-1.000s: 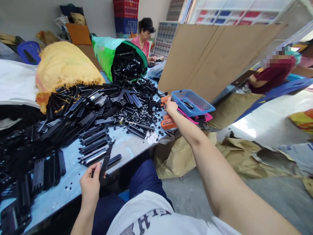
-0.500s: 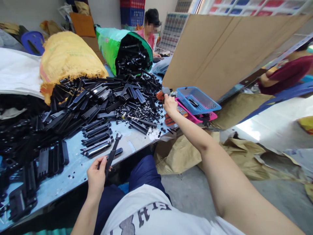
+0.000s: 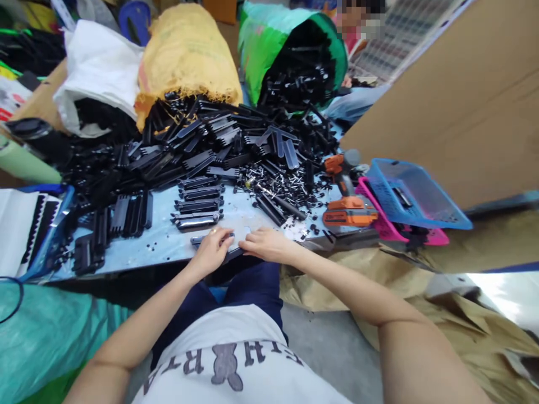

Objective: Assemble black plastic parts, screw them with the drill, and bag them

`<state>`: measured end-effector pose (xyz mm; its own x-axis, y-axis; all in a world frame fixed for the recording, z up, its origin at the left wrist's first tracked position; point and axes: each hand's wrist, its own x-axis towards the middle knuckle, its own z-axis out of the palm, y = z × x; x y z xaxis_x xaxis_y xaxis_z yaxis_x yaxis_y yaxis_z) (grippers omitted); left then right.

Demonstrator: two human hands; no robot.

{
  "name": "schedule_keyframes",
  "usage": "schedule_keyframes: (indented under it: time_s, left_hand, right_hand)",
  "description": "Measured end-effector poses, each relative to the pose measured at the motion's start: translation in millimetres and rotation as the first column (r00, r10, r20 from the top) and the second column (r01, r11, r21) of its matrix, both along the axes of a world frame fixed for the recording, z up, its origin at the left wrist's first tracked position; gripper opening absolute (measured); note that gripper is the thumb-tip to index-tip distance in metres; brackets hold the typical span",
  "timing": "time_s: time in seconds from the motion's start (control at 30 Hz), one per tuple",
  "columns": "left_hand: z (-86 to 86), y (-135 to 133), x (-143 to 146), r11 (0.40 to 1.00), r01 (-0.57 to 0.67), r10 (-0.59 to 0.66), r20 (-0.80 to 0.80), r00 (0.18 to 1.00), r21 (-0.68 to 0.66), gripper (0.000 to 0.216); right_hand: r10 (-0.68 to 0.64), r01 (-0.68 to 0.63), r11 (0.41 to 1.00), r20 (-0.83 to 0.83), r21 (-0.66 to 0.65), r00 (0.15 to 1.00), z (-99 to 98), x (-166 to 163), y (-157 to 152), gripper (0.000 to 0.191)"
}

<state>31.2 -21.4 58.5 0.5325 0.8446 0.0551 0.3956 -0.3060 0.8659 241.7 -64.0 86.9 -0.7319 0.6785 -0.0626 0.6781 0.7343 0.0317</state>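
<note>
Both my hands meet at the near edge of the pale blue table [image 3: 164, 241]. My left hand [image 3: 213, 248] is closed on a long black plastic part [image 3: 201, 238] that lies flat there. My right hand [image 3: 266, 244] rests beside it with fingers curled on the same part's right end. Just beyond my hands lies a neat row of assembled black parts [image 3: 196, 205]. An orange cordless screwdriver [image 3: 346, 193] stands on the table to the right, untouched. Small screws [image 3: 275, 185] are scattered in the middle.
A big heap of black plastic parts [image 3: 202, 140] spills from a yellow sack [image 3: 187, 56] and a green sack [image 3: 290, 56]. A blue basket [image 3: 415, 193] sits on a pink one [image 3: 379, 221] at the right edge. A cardboard sheet [image 3: 463, 101] leans behind. Another person sits beyond the sacks.
My right hand has left the orange screwdriver and come back to the near table edge. My left hand has laid its black part down flat. The camera has swung left and down.
</note>
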Motion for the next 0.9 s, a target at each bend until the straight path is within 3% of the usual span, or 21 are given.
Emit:
schedule_keyframes:
  time_s: [0.07, 0.17, 0.23, 0.3, 0.47, 0.73, 0.9]
  left_hand:
    - [-8.0, 11.8, -0.4, 0.968, 0.125, -0.078, -0.212, 0.974, 0.216, 0.028]
    - [-19.8, 25.7, -0.9, 0.91, 0.347, -0.209, -0.473, 0.856, 0.226, 0.028]
    - [-24.3, 28.8, 0.9, 0.891, 0.395, -0.226, -0.534, 0.815, 0.226, 0.028]
    - [-25.9, 27.8, 2.9, 0.885, 0.388, -0.203, -0.535, 0.82, 0.259, 0.032]
    - [-29.3, 20.9, 1.3, 0.877, 0.337, -0.142, -0.485, 0.863, 0.342, 0.067]
    - [-40.8, 15.3, -7.9, 0.826, 0.299, -0.135, -0.348, 0.928, 0.478, 0.044]
    - [-42.6, 17.0, -8.3, 0.853, 0.199, -0.055, -0.296, 0.954, 0.483, 0.041]
  right_hand:
    - [-0.094, 0.1, 0.989, 0.053, -0.11, 0.994, -18.1, 8.0, 2.9, 0.036]
    - [-0.199, 0.208, 0.961, 0.064, -0.184, 0.978, -35.9, 22.4, 6.2, 0.042]
    - [-0.265, 0.267, 0.947, 0.034, -0.179, 0.964, -41.7, 22.9, 3.8, 0.044]
    - [-0.314, 0.31, 0.937, 0.002, -0.158, 0.949, -43.7, 17.7, -0.4, 0.044]
    - [-0.352, 0.352, 0.935, 0.02, -0.031, 0.936, -36.4, 3.6, -7.7, 0.039]
    - [-0.34, 0.339, 0.94, 0.042, 0.034, 0.939, -11.8, -6.7, -6.8, 0.034]
    - [-0.328, 0.325, 0.943, 0.04, 0.075, 0.944, -8.0, -9.7, 0.7, 0.033]
